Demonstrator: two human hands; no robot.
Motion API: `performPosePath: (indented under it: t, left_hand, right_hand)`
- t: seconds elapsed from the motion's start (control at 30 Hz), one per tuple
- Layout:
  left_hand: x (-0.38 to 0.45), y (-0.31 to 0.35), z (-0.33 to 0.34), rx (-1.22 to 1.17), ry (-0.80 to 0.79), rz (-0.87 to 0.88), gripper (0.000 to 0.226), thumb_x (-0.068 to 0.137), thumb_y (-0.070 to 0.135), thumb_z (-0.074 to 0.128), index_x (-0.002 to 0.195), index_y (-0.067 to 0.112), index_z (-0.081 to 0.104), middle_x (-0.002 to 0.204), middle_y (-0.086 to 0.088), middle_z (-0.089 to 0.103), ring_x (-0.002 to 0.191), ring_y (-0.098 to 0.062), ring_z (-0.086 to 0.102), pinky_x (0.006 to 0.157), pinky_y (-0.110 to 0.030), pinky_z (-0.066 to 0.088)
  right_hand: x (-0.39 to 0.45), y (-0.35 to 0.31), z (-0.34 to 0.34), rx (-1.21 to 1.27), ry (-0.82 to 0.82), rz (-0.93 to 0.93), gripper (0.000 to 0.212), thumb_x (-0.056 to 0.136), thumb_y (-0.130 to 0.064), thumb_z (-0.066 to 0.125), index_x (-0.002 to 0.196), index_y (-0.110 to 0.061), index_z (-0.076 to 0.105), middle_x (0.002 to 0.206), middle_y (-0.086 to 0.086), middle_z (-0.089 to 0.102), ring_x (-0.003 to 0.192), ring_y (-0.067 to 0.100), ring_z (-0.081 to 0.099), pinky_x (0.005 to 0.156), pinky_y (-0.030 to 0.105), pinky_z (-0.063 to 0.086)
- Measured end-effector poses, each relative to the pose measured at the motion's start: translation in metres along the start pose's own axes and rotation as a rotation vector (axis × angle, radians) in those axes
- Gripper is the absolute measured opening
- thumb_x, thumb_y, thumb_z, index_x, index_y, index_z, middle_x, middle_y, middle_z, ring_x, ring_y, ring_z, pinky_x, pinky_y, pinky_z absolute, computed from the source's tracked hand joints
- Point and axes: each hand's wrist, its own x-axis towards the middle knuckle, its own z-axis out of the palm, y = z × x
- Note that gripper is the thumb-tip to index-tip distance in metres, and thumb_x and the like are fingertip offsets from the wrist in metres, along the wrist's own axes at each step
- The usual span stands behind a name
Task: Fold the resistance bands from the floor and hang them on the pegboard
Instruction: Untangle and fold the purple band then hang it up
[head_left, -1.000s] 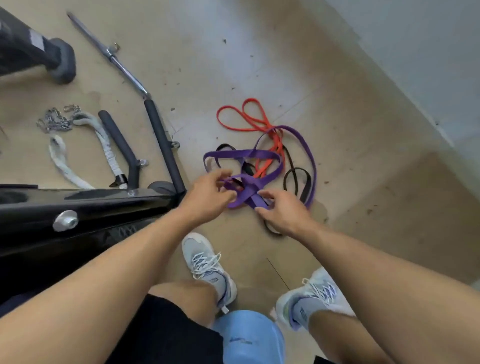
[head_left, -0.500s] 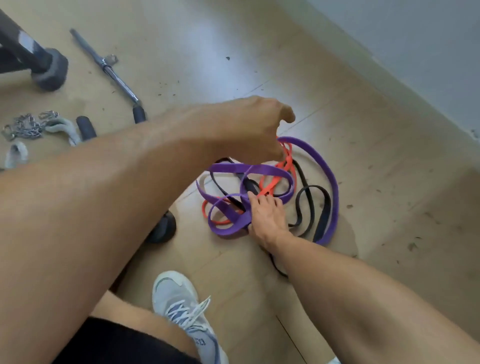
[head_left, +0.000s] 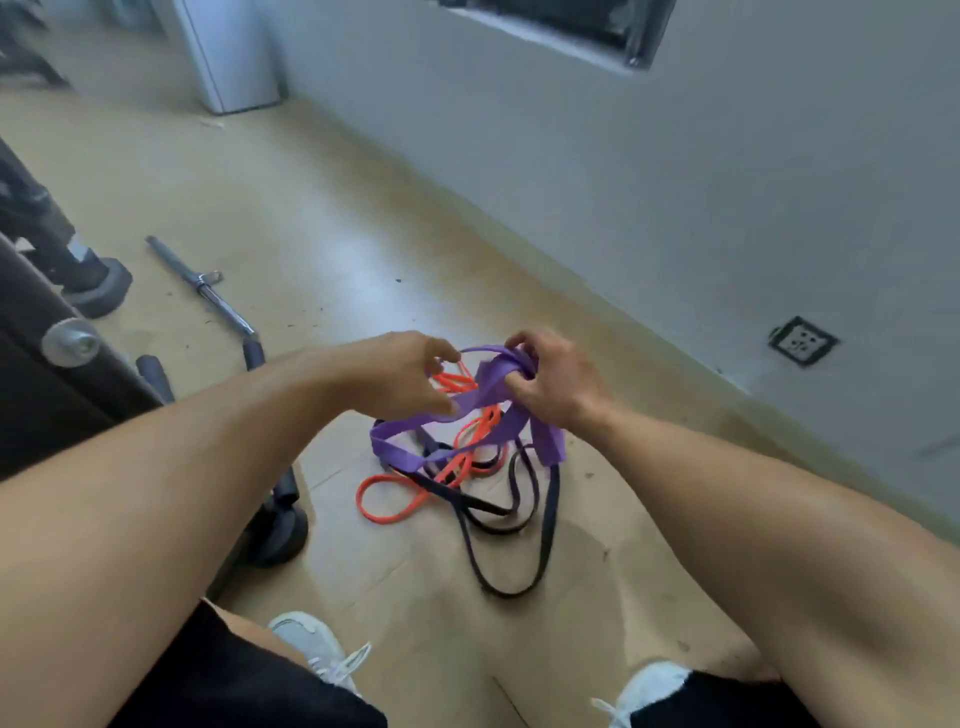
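Orange band (head_left: 395, 512) loops now hang from your left hand (head_left: 410, 379), whose fingers pinch them, while your right hand (head_left: 553, 382) has clenched round the purple band (head_left: 488, 387) and lifted the tangle half off the floor (head_left: 322, 218), where both hands worked it a second ago. Black band (head_left: 511, 525) trails below, so untangling comes before folding; I can read no writing.
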Motion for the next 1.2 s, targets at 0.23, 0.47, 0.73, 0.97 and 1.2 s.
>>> performPosePath:
  t: [0.23,0.47,0.73,0.97,1.2]
  left_hand:
    - [-0.031,0.030,-0.005,-0.391,0.292,0.089,0.098,0.085,0.032,0.081,0.160,0.029,0.019,0.155,-0.002,0.045,0.139,-0.019,0.047,0.104,-0.032,0.046]
    - [-0.028,0.055,-0.022,-0.547,0.490,0.248,0.128,0.059,0.052,0.093,0.160,0.032,0.017,0.151,0.010,0.047,0.139,-0.009,0.045,0.110,-0.031,0.039]
    - [-0.003,0.046,-0.025,-0.240,0.374,0.219,0.036,0.074,0.021,0.070,0.106,0.034,0.059,0.084,0.006,0.069,0.077,-0.019,0.065,0.070,-0.032,0.053]
    - [0.021,0.054,-0.036,-0.120,0.334,0.275,0.029,0.069,0.029,0.050,0.092,0.031,0.069,0.079,0.010,0.067,0.076,-0.012,0.060,0.069,-0.031,0.048]
    - [0.018,0.047,-0.018,-0.592,0.422,0.295,0.031,0.065,0.015,0.048,0.083,0.019,0.073,0.080,-0.003,0.072,0.076,-0.020,0.068,0.071,-0.030,0.060]
  right_hand:
    - [-0.002,-0.066,-0.146,0.116,0.401,-0.240,0.030,0.078,-0.024,0.067,0.108,-0.026,0.070,0.109,-0.009,0.065,0.094,0.015,0.064,0.085,0.036,0.054]
    - [-0.021,-0.083,-0.176,0.254,0.208,-0.323,0.039,0.079,-0.009,0.070,0.110,-0.032,0.070,0.098,-0.018,0.070,0.089,0.003,0.066,0.077,0.016,0.052]
    - [-0.009,-0.039,-0.114,0.428,-0.023,-0.130,0.040,0.079,-0.021,0.087,0.113,-0.032,0.069,0.103,-0.013,0.073,0.097,0.002,0.067,0.083,0.022,0.056]
    - [-0.005,-0.015,-0.090,0.406,-0.332,-0.043,0.024,0.082,-0.026,0.087,0.099,-0.015,0.075,0.085,0.004,0.073,0.071,0.012,0.066,0.070,0.026,0.055]
    - [-0.010,-0.003,-0.074,0.532,-0.459,-0.028,0.033,0.085,-0.024,0.084,0.109,-0.007,0.069,0.103,0.021,0.073,0.087,0.027,0.073,0.086,0.039,0.061]
